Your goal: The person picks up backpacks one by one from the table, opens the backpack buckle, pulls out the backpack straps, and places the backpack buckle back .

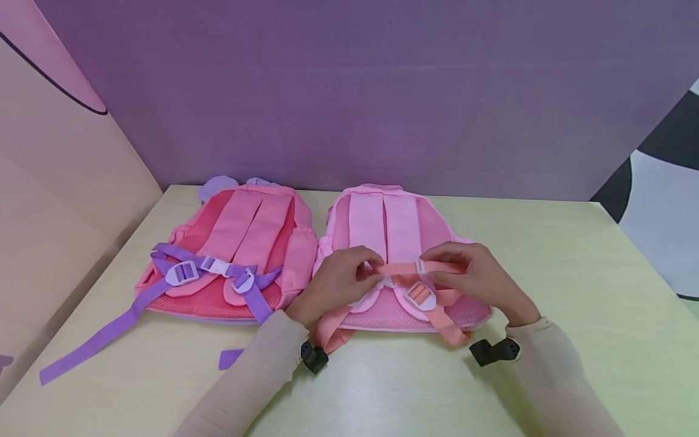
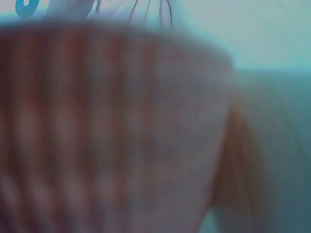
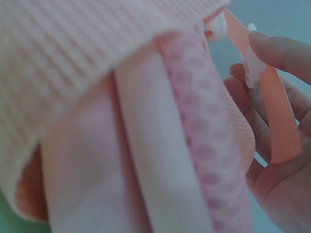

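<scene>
A light pink backpack (image 1: pixel 374 312) lies back-side up on the table, its padded shoulder straps upward. My left hand (image 1: pixel 341 279) pinches one end of an orange webbing strap (image 1: pixel 398 269) stretched across the lower part of the backpack. At its other side my right hand (image 1: pixel 477 276) grips the same strap beside a small white slider (image 1: pixel 420 267). In the right wrist view, thumb and fingers close around the white slider (image 3: pixel 253 65), with the strap's free end (image 3: pixel 282 126) lying toward the palm. A white adjuster buckle (image 1: pixel 421 296) hangs just below. Blurred ribbed material (image 2: pixel 112 121) fills most of the left wrist view.
A darker pink backpack (image 1: pixel 297 258) lies alongside on the left, with purple straps (image 1: pixel 114 331) and a fastened white clip buckle (image 1: pixel 215 266). One purple strap trails toward the table's left edge. A purple wall (image 1: pixel 355 91) rises behind the table (image 1: pixel 546 243).
</scene>
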A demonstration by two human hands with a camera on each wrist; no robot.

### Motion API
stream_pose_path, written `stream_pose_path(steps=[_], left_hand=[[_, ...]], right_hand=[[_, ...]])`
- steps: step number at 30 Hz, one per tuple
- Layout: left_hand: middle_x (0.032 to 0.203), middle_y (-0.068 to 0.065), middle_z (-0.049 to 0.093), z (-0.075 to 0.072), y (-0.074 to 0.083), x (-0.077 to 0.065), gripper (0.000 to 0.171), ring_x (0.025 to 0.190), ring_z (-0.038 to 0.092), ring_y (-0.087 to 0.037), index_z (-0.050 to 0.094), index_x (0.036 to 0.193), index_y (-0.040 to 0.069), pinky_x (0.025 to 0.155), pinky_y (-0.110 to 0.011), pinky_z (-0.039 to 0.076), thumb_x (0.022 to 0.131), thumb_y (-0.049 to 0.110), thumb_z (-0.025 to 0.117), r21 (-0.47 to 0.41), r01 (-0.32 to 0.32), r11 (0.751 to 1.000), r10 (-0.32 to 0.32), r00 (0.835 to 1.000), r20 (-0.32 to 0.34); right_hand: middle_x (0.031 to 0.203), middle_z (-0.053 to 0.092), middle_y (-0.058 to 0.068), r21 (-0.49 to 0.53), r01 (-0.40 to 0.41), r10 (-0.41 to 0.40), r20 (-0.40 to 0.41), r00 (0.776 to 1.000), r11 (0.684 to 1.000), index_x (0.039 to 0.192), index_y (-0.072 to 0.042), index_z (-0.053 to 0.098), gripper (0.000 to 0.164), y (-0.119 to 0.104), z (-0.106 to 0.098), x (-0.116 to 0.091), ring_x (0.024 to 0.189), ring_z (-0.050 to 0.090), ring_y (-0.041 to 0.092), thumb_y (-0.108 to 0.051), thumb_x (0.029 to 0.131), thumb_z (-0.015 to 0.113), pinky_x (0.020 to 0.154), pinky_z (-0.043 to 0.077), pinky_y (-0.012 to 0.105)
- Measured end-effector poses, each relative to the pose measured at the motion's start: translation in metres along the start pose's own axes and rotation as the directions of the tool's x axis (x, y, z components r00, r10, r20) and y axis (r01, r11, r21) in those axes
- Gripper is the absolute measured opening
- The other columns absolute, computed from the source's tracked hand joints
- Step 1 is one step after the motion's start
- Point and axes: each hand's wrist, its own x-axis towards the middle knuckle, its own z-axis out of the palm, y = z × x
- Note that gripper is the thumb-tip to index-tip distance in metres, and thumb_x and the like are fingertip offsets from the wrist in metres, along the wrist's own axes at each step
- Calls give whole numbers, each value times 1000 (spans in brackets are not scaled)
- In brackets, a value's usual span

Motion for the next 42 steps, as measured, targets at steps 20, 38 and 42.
stream_pose_path(steps=[20, 38, 42], left_hand=[[86, 0, 64, 0, -1, 0, 24, 65, 48, -9, 66, 104, 12, 58, -17, 43, 83, 21, 73, 18, -11, 1000, 11, 1000, -2], [84, 1, 63, 1, -2, 1, 21, 67, 49, -9, 67, 102, 12, 59, -17, 43, 83, 19, 73, 12, -2, 1000, 2, 1000, -6], [84, 1, 63, 1, -2, 1, 21, 66, 49, -9, 67, 102, 12, 59, -16, 43, 83, 20, 73, 12, -6, 1000, 6, 1000, -9]], right_hand=[[110, 62, 10, 26, 148, -148, -1, 989, 989, 119, -1, 63, 32, 4, 4, 1, 94, 57, 5, 3, 87, 62, 80, 48, 16], [101, 58, 12, 0, 312, -312, 28, 950, 950, 119, 6, 57, 36, 6, 4, 1, 89, 49, 2, 13, 84, 59, 77, 44, 12], [92, 57, 5, -20, 323, -323, 23, 946, 946, 115, 2, 61, 33, 5, 3, 1, 84, 46, 5, 12, 83, 61, 72, 43, 16]])
